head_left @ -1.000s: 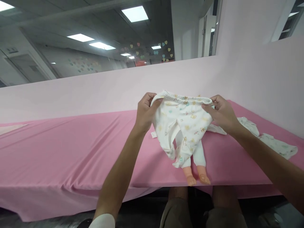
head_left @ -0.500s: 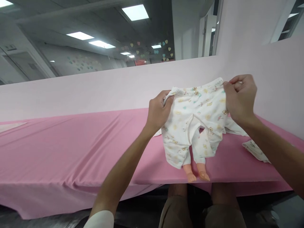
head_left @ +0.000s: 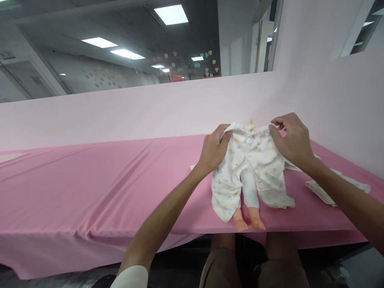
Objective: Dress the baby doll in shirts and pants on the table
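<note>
The left hand (head_left: 213, 150) and right hand (head_left: 291, 140) were bare, with a plain white sleeve (head_left: 132, 277) on the left arm (head_left: 162, 222). Brownish-grey shorts (head_left: 222, 270) left bare legs (head_left: 223, 241) showing

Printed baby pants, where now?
In the head view, right of centre, the printed baby pants cover most of the doll, between the left hand and right hand.

"What do your left fingers (head_left: 222, 128) pinch?"
"The waist of your small white pants (head_left: 261, 154), dotted with coloured prints; rumpled, the legs spread below your fingers."
"And your doll (head_left: 249, 190)?"
"Mostly covered by them; below your fingers you see white-clad legs, bare feet pointing toward you."
</note>
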`<state>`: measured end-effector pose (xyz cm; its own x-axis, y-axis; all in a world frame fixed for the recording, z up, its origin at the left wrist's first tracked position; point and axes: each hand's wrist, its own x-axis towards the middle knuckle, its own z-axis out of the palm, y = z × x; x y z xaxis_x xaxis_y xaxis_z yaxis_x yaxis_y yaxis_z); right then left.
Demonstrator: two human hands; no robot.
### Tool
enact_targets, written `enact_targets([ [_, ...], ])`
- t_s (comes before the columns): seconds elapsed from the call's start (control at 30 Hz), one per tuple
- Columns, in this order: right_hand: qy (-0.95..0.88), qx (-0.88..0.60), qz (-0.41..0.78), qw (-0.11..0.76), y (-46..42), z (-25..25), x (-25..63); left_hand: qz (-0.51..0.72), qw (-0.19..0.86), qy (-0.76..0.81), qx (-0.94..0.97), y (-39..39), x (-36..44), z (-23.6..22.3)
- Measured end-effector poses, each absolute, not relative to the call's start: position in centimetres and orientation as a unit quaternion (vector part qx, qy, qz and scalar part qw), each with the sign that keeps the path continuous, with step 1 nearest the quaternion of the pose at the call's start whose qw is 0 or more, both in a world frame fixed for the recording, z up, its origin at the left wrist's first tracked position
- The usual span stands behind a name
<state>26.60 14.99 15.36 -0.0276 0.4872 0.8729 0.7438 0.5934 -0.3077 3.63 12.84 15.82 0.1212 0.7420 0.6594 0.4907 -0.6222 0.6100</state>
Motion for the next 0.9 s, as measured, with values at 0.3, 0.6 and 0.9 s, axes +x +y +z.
enact_targets([
  [0.3,-0.82,-0.349,0.109,0.44,11.1,15.0,22.6,0.458,0.153,0.412,0.773,12.0,4.5,15.0],
  [0.6,-0.673,-0.449,0.358,0.466,12.2,13.3,23.3,0.383,0.118,0.452,0.797,11.9,3.7,14.4],
  [0.9,-0.516,-0.379,0.59,0.491,10.8,14.1,22.8,0.37,0.208,0.452,0.784,8.8,7.0,13.0],
])
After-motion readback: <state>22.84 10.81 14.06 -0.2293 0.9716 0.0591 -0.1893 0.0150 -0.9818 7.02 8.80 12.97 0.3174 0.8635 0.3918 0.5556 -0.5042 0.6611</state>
